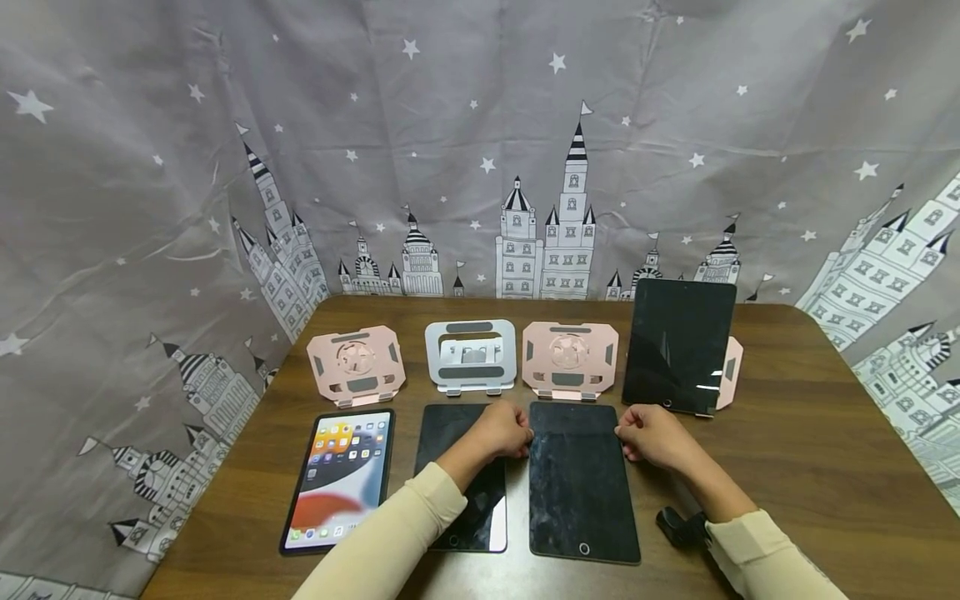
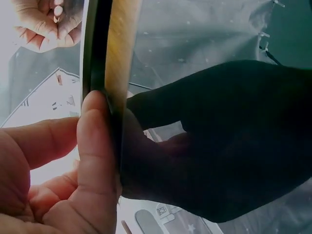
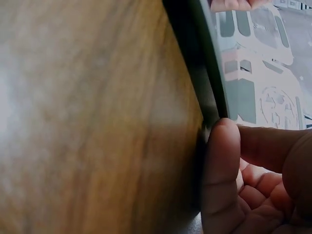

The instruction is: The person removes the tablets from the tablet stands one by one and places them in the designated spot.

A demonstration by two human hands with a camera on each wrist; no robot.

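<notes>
A black tablet with a round home button lies face up in the head view, between my two hands. My left hand pinches its left edge near the top corner. At the opposite edge, my right hand pinches it between thumb and fingers. In the left wrist view, the fingers are against the thin tablet edge. The right wrist view has a fingertip on the tablet's edge, with wood beside it. Another dark tablet lies partly under my left forearm.
A lit tablet lies at the left. Behind stand a pink stand, a pale blue stand and another pink stand. A dark tablet leans on a further pink stand. A black strap device is at my right wrist.
</notes>
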